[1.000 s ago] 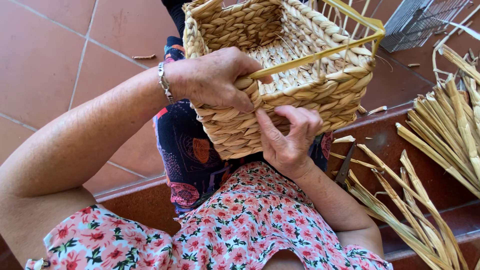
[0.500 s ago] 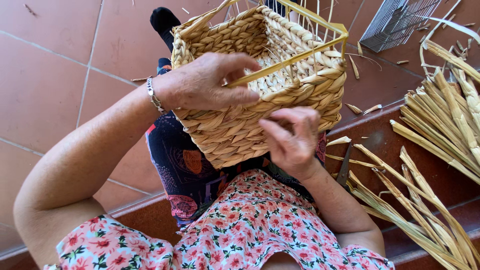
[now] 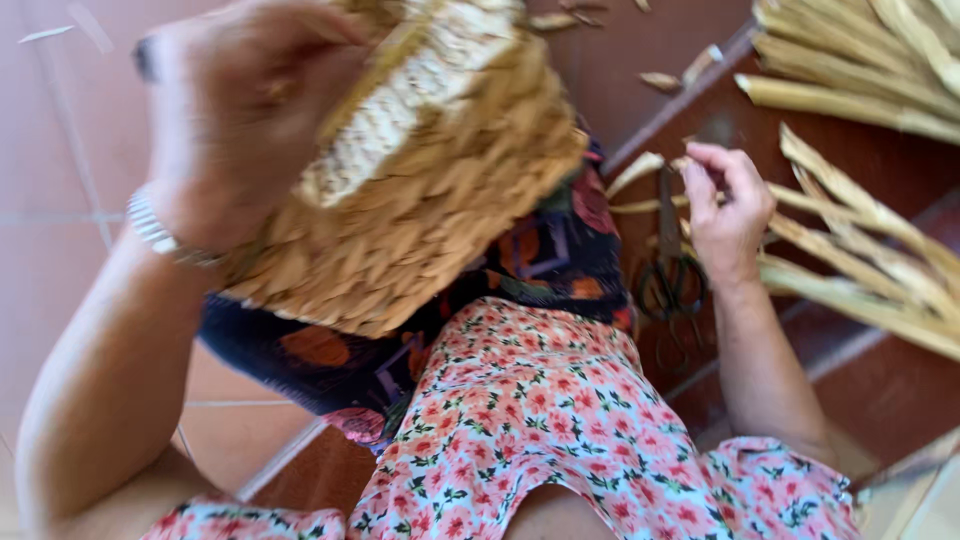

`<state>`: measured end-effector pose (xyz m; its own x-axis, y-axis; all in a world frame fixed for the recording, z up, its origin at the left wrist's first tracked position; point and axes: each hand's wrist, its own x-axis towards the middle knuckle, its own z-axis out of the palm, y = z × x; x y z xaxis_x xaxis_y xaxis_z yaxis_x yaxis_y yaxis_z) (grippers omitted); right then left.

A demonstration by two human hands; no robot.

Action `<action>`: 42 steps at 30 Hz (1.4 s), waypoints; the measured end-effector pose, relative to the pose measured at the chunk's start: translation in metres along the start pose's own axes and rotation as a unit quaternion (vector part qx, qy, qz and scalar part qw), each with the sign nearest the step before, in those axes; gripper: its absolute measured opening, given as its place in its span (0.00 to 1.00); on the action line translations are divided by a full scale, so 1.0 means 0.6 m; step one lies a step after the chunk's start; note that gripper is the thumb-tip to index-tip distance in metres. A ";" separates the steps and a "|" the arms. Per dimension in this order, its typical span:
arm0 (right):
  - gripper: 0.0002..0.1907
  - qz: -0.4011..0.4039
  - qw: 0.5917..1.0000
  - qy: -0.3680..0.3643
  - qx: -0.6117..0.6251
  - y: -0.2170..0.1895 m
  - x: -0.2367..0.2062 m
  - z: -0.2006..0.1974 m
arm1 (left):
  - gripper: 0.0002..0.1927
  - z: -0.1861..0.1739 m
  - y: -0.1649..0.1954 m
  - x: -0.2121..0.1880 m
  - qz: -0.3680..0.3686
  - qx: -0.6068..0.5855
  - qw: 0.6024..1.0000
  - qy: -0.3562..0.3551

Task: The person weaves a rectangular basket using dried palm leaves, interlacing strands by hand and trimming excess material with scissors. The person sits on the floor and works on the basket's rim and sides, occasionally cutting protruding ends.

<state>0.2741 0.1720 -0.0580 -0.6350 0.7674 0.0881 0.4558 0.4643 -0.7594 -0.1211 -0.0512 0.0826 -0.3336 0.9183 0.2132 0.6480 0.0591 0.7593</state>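
Home step or patio used as a basket-weaving spot, terracotta floor tiles, dark red tiled step, bundles of dried reed stalks, trimmed scraps, scissors on the step, half-woven straw basket
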 end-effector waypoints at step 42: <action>0.46 -0.281 0.936 -0.113 -0.177 -0.123 0.114 0.001 | 0.09 0.042 -0.107 0.086 -0.002 0.028 0.995 0.099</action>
<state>0.1966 0.1903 0.0038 -0.9342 0.2634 0.2405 0.1632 0.9152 -0.3684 -0.1629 0.0024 0.0293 -0.4602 0.8238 0.3310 0.6819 0.0892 0.7260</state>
